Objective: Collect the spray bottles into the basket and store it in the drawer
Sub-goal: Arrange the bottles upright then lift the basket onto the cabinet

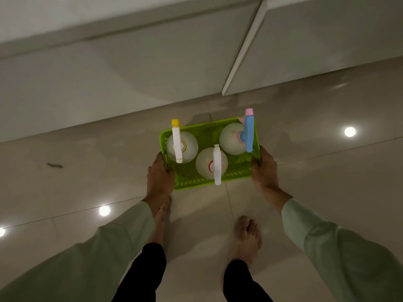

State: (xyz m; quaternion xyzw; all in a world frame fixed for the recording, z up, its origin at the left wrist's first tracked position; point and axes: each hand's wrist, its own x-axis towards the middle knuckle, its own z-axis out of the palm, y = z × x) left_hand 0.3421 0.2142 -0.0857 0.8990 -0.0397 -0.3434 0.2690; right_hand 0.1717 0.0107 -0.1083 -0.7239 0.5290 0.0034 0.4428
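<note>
A bright green plastic basket (pixel 192 184) is held above the floor, seen from straight overhead. My left hand (pixel 158 177) grips its left rim and my right hand (pixel 265 171) grips its right rim. Three white spray bottles stand upright inside. One with a white trigger and yellow nozzle (pixel 189 149) is at the left. One with a blue trigger and pink nozzle (pixel 231 138) is at the back right. One with an all-white trigger (pixel 205 164) is at the front middle.
Pale closed cabinet fronts (pixel 130 73) run across the top, with a vertical seam (pixel 242 51) between two panels. Below is a glossy tiled floor (pixel 87 171) reflecting ceiling lights. The person's bare feet (pixel 247 234) stand under the basket.
</note>
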